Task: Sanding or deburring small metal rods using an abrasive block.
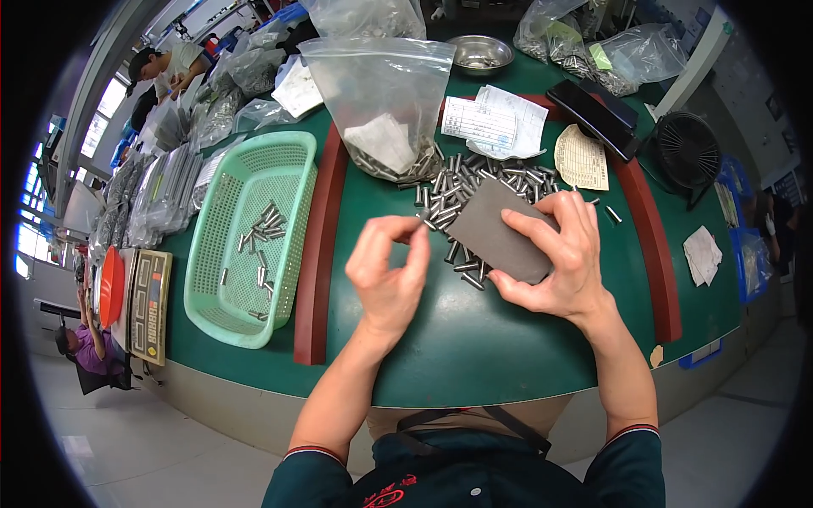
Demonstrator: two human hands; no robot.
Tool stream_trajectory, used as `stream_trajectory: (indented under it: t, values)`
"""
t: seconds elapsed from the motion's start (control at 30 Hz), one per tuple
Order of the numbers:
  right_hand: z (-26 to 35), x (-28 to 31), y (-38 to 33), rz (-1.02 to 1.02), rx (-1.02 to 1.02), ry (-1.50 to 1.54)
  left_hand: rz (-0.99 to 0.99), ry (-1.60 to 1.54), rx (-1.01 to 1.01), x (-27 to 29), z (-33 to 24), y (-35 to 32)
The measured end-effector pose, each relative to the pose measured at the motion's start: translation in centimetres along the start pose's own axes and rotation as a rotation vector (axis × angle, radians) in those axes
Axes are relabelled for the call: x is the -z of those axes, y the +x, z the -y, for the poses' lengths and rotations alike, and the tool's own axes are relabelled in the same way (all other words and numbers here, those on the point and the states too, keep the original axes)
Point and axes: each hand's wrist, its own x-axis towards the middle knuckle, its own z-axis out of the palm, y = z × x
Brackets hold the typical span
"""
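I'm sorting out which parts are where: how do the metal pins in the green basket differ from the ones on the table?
The pins in the green basket are few and loosely scattered; the pins on the table form a dense heap. The basket pins lie untouched, left of both hands; the table pins are partly covered by the grey pad under the right hand. Both look like short silver cylinders.

Both forearms rise from the lower edge toward the pin pile (pixel 483 182). The left hand (pixel 388 275) sits just short of the pile, thumb and forefinger pinched together, other fingers curled. The right hand (pixel 563 254) lies at the pile's near right edge, fingers spread flat, thumb underneath, clamping.
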Motion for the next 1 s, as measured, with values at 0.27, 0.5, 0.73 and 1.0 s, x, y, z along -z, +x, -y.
stream_trajectory:
  t: [0.27,0.5,0.73,1.0]
  values:
    - [-2.1,0.4,0.1,-0.258,-0.114,-0.025,-0.167,-0.062,-0.05,1.8,-1.3,1.7]
    - [-2.9,-0.1,-0.3,-0.293,-0.143,-0.093,-0.092,0.441,-0.11,10.1,-3.5,1.7]
    - [-2.1,-0.2,-0.4,-0.306,-0.135,-0.092,0.076,0.655,0.231,15.8,-1.5,1.5]
    - [-2.3,-0.6,-0.5,-0.277,-0.117,-0.107,0.26,0.44,-0.008,9.3,-1.5,0.0]
